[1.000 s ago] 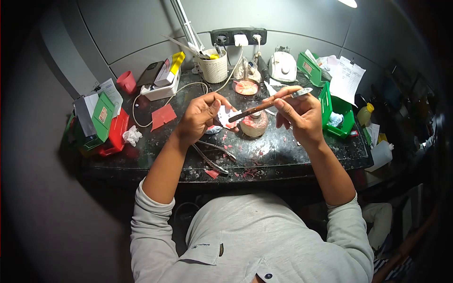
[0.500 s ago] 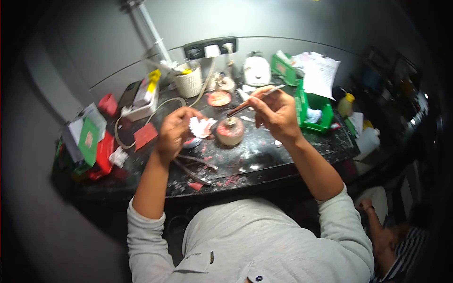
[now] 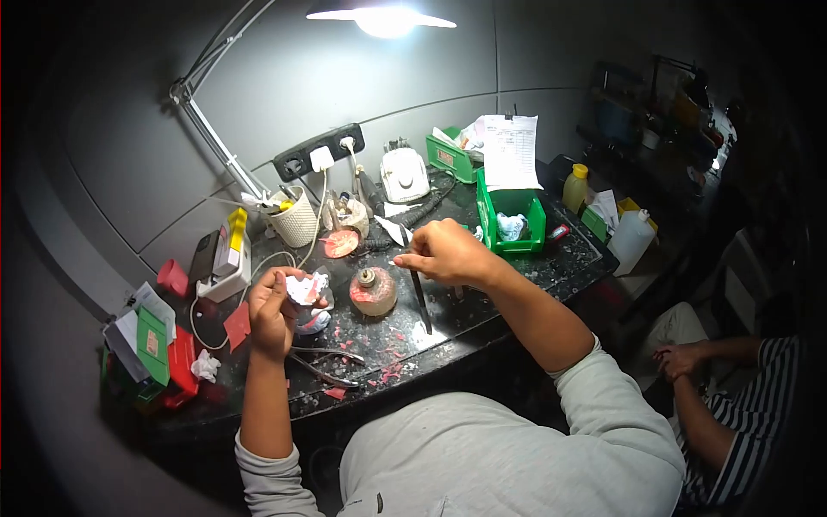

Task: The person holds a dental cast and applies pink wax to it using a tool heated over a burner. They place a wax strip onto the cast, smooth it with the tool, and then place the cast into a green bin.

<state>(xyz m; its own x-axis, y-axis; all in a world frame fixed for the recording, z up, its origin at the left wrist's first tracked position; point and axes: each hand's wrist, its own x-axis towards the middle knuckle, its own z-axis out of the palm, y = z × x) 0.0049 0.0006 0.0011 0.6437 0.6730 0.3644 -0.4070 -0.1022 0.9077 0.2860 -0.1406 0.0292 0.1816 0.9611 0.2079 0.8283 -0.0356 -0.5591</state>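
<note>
My left hand is closed around a small white, jagged piece with pink on it, resembling a dental plaster cast with wax. My right hand pinches a slim tool with a dark handle, which points down toward the tabletop; its other end is hidden by the fingers. Between both hands stands a round glass spirit burner, stained pink; no flame can be made out. Below my left hand sits a rounded bluish-white object, partly covered. Pliers-like metal handles lie close to the front edge.
Pink scraps litter the black table. A pink dish, white woven cup and white device stand behind. Green bins are at right, a red bin at left. A seated person is at far right.
My right hand has turned over and lowered, so the tool now points down instead of lying slanted above the burner. The view has tilted up, showing the lamp. My left hand keeps its piece.
</note>
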